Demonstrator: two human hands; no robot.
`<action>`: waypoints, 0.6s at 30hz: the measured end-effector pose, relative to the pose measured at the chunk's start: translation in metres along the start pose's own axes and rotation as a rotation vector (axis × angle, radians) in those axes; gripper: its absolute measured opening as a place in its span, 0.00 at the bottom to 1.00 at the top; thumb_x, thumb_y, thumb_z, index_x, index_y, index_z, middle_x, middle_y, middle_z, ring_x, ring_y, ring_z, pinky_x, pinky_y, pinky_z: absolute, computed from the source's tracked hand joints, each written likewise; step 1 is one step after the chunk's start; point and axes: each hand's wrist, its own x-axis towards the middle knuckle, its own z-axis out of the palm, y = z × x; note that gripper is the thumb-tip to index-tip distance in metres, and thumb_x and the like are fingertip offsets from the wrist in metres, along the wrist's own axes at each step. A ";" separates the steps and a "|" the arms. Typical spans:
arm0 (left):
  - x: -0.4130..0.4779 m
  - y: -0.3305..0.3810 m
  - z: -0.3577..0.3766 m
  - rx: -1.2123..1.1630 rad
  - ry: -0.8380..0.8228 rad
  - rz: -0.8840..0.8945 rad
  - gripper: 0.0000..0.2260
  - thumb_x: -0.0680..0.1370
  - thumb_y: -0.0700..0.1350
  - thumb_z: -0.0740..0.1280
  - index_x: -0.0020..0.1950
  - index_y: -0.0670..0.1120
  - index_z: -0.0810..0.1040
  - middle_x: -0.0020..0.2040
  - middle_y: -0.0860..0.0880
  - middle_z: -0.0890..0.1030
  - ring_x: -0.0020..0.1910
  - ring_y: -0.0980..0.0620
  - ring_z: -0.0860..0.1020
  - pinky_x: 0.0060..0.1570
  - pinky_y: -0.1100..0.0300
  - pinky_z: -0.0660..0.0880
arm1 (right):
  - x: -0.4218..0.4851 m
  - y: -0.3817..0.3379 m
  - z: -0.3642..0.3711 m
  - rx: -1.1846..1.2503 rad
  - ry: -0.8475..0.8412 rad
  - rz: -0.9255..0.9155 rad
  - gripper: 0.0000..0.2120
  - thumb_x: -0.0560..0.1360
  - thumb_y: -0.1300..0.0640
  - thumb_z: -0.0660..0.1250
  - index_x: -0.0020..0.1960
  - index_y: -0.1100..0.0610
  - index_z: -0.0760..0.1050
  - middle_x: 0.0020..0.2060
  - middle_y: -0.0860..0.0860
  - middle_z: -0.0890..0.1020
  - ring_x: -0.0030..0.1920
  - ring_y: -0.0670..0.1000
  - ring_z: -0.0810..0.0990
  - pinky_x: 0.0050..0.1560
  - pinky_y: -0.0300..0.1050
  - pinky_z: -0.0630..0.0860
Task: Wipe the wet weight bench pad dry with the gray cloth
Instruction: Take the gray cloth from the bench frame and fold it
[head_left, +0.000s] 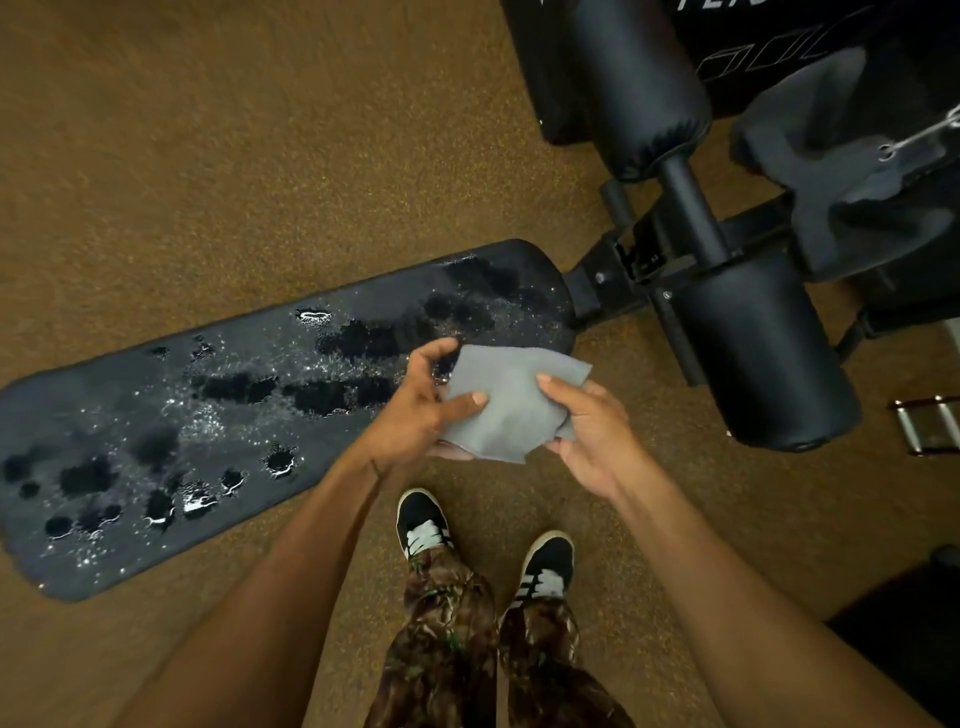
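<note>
Left hand (415, 410), right hand (592, 436) pinch gray cloth (511, 400); bench pad (156, 431) at 9 o'clock wet; we judge wiping unstarted.

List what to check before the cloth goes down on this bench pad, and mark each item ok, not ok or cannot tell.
1. Gray cloth held: ok, the left hand and right hand both pinch it, thumbs on top.
2. Cloth laid on the bench pad: not ok, it is held up by the pad's near edge.
3. Pad dry: not ok, water puddles and droplets lie along its length.
4. Cloth dry: cannot tell.
5. Pad free of other items: ok, only water shows on it.
6. Footing: ok, both shoes stand on the floor beside the pad.
</note>
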 end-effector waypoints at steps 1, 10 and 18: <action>0.003 -0.003 -0.002 -0.007 -0.007 -0.019 0.32 0.77 0.38 0.72 0.75 0.53 0.61 0.53 0.48 0.82 0.45 0.49 0.84 0.38 0.53 0.83 | 0.003 0.001 -0.002 -0.065 0.009 -0.043 0.11 0.78 0.61 0.68 0.60 0.54 0.78 0.55 0.54 0.85 0.54 0.53 0.85 0.53 0.51 0.82; 0.015 -0.023 0.009 -0.233 0.122 0.042 0.26 0.75 0.47 0.71 0.71 0.51 0.67 0.61 0.48 0.80 0.53 0.49 0.83 0.42 0.56 0.80 | 0.012 -0.001 -0.012 -0.116 -0.162 -0.168 0.16 0.74 0.58 0.68 0.62 0.54 0.77 0.54 0.50 0.86 0.55 0.51 0.84 0.50 0.47 0.83; 0.024 -0.021 0.022 -0.408 0.193 -0.134 0.16 0.78 0.45 0.72 0.63 0.39 0.79 0.54 0.42 0.86 0.48 0.46 0.86 0.40 0.55 0.82 | 0.014 -0.008 -0.009 -0.229 -0.181 -0.280 0.09 0.80 0.55 0.65 0.58 0.54 0.78 0.49 0.47 0.86 0.54 0.48 0.84 0.53 0.45 0.82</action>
